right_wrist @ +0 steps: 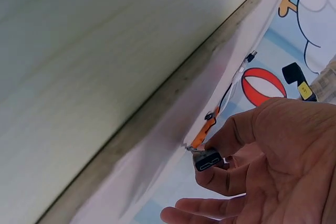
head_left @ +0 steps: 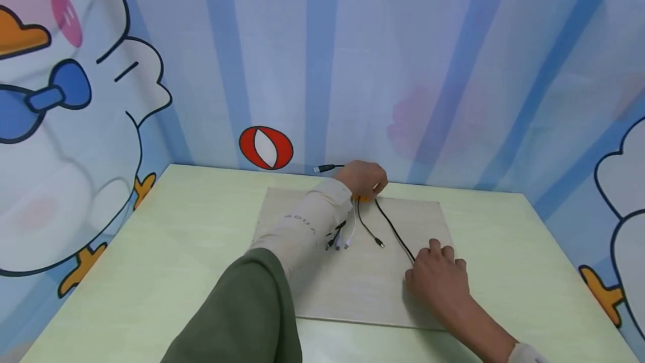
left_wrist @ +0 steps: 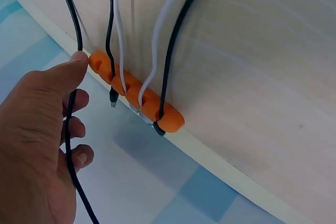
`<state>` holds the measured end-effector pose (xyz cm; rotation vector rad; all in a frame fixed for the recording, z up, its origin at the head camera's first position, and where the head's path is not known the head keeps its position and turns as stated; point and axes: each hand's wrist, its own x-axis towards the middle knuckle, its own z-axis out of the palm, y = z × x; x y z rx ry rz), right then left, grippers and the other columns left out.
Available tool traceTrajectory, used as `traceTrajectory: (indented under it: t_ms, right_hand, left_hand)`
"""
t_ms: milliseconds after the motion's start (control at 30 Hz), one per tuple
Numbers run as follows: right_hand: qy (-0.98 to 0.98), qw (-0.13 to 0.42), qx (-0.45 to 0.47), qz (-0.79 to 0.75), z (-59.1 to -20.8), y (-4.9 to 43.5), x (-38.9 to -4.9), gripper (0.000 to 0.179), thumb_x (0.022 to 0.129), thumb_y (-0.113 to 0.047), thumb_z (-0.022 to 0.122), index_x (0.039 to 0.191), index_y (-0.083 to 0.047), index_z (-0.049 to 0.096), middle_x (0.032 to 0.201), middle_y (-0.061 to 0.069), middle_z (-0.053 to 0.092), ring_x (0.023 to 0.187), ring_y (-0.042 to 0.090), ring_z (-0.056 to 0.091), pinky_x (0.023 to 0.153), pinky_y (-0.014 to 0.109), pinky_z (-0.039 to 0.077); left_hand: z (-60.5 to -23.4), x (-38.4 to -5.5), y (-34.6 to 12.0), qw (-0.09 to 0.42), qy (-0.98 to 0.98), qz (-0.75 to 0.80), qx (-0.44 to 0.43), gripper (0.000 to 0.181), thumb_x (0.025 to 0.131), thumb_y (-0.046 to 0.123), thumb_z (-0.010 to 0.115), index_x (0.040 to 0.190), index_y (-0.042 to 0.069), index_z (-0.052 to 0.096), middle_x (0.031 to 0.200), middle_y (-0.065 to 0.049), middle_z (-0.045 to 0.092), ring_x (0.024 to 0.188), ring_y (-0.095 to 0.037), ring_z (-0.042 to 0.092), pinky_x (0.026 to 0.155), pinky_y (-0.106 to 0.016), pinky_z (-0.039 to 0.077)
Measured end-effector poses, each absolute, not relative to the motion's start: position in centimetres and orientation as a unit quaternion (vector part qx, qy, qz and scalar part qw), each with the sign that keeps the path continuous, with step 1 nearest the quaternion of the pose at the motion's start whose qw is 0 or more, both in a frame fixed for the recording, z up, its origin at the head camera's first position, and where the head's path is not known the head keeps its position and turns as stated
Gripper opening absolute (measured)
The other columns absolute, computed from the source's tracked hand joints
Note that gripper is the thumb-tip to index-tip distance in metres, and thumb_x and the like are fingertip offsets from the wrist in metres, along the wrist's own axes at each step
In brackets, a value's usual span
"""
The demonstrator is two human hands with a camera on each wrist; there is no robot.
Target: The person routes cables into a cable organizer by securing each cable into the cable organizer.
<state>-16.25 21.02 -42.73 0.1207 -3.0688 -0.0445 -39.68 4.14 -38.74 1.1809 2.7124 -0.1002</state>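
An orange cable holder (left_wrist: pixel 171 121) sits along the far edge of a pale board (head_left: pixel 363 301), with several black and white cables seated in its slots. Beside its end slot, my left hand (head_left: pixel 361 179) holds a black cable (left_wrist: pixel 78 27) between thumb and curled fingers. A USB plug (head_left: pixel 325 168) sticks out to the left of that hand. Over the board's right part, my right hand (head_left: pixel 440 276) pinches a black flat connector (right_wrist: pixel 208 160) between thumb and forefinger, its other fingers loosely extended. A black cable (head_left: pixel 395 231) runs between the two hands.
Short cable ends with plugs (head_left: pixel 346 244) lie on the board left of centre, and another small plug (head_left: pixel 379 242) lies nearer the middle. The board rests on a pale green table (head_left: pixel 201 240). A cartoon-printed backdrop (head_left: pixel 272 71) rises behind the table's far edge.
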Motion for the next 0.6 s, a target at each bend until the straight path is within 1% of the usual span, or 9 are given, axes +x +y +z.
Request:
traceTrajectory:
  t_ms: [100,333,433,600]
  right_hand:
    - [-0.998,0.044,0.050,-0.020,-42.6,20.4,-16.4,0.030,0.099,-0.017,0.068,0.088,0.011,0.064,0.100,0.022,0.060,0.092,0.041,0.059,0.076,0.061,0.057]
    - [-0.996,0.057,0.067,-0.032,-42.5,19.2,-16.6,0.031,0.098,-0.017,0.071,0.088,0.011,0.065,0.105,0.024,0.063,0.098,0.044,0.064,0.077,0.061,0.060]
    - [-0.995,0.061,0.072,-0.043,-42.5,18.9,-16.6,0.031,0.099,-0.018,0.072,0.089,0.011,0.066,0.107,0.024,0.064,0.101,0.045,0.066,0.079,0.061,0.061]
    - [-0.994,0.060,0.079,-0.040,-42.4,18.4,-16.7,0.030,0.099,-0.018,0.071,0.090,0.010,0.066,0.111,0.024,0.064,0.105,0.046,0.066,0.081,0.062,0.061]
  left_hand:
    - [-38.5,-39.7,3.6,0.090,0.917,-0.026,0.387,0.021,0.110,0.016,0.074,0.091,0.022,0.066,0.105,0.003,0.070,0.087,-0.013,0.058,0.078,-0.031,0.049]
    - [-38.1,-40.1,2.7,0.091,0.919,-0.019,0.382,0.022,0.110,0.014,0.071,0.089,0.021,0.067,0.100,0.003,0.069,0.083,-0.013,0.056,0.075,-0.031,0.047]
    - [-38.0,-40.2,2.5,0.091,0.920,-0.016,0.380,0.026,0.109,0.012,0.071,0.084,0.021,0.067,0.090,0.004,0.065,0.078,-0.013,0.054,0.072,-0.030,0.045]
    - [-38.0,-40.4,2.1,0.095,0.920,-0.012,0.379,0.042,0.109,0.012,0.071,0.070,0.021,0.058,0.067,0.005,0.046,0.064,-0.012,0.038,0.063,-0.029,0.036]
